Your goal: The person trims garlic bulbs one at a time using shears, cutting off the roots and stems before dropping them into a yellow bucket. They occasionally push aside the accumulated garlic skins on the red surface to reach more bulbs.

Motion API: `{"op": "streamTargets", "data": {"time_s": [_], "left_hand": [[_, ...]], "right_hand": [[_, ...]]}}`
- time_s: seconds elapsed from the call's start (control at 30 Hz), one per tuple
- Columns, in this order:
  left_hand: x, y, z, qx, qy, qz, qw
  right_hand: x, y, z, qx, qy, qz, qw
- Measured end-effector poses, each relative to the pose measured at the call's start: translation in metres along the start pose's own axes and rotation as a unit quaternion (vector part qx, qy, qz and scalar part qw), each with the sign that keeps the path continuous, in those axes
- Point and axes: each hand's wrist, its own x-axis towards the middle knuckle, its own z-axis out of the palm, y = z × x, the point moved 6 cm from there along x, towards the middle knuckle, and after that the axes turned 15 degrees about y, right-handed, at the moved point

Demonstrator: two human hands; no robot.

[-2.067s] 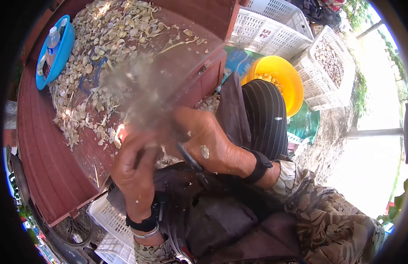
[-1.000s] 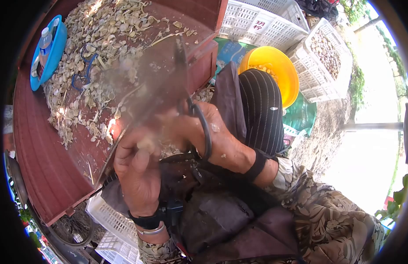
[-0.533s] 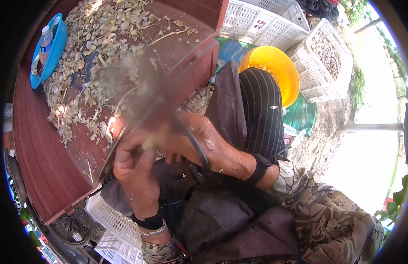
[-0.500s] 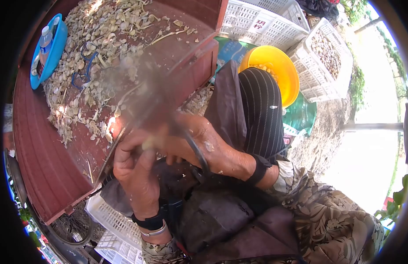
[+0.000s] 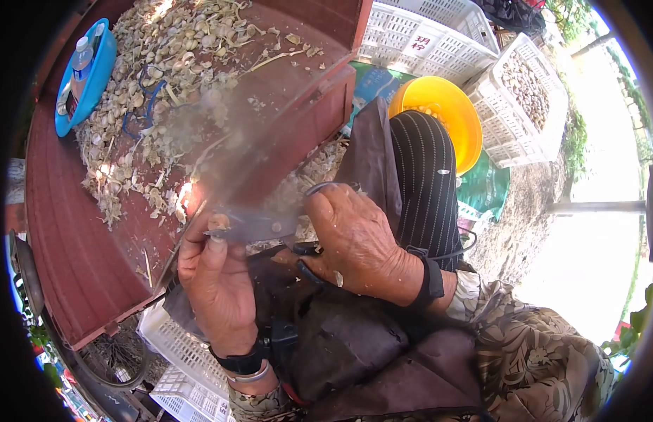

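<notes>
My left hand (image 5: 217, 281) is raised at the edge of the red-brown cart bed (image 5: 87, 281). Its thumb and fingers pinch a small pale garlic piece (image 5: 217, 223). To its right, my right hand (image 5: 358, 243) is curled around what looks like scissors, whose black handles (image 5: 310, 271) show at the fingers. Their greyish blades point towards the garlic but are blurred by a smudge in the view. Across the cart bed lies a heap of garlic and dry skins (image 5: 193, 56).
A blue basin (image 5: 105, 77) with a bottle (image 5: 81, 60) stands at the heap's left. Beyond my knee are a yellow bowl (image 5: 471, 130) of pale cloves, a white crate (image 5: 495, 137) of garlic, and more white crates (image 5: 390, 39). Another white crate (image 5: 179, 337) is below the cart.
My right hand has moved right, away from my left, and its scissors' handles have swung apart. The left hand still pinches the garlic, now more plainly visible.
</notes>
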Motion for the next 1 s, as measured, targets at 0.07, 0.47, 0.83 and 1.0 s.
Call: {"op": "streamTargets", "data": {"time_s": [0.07,0.47,0.83,1.0], "left_hand": [[-0.001,-0.001,0.001,-0.001,0.000,0.002,1.000],[-0.002,-0.008,-0.001,0.003,0.003,0.017,1.000],[-0.014,-0.010,0.014,0.176,-0.046,0.121,0.976],[-0.019,-0.013,0.017,0.158,-0.003,0.070,0.985]], "right_hand": [[0.001,0.000,-0.001,0.016,0.010,-0.007,1.000],[-0.022,0.027,0.042,0.388,-0.168,0.233,0.875],[0.017,0.004,0.017,0.496,0.000,0.228,0.838],[0.011,0.011,0.030,0.499,0.006,0.215,0.839]]}}
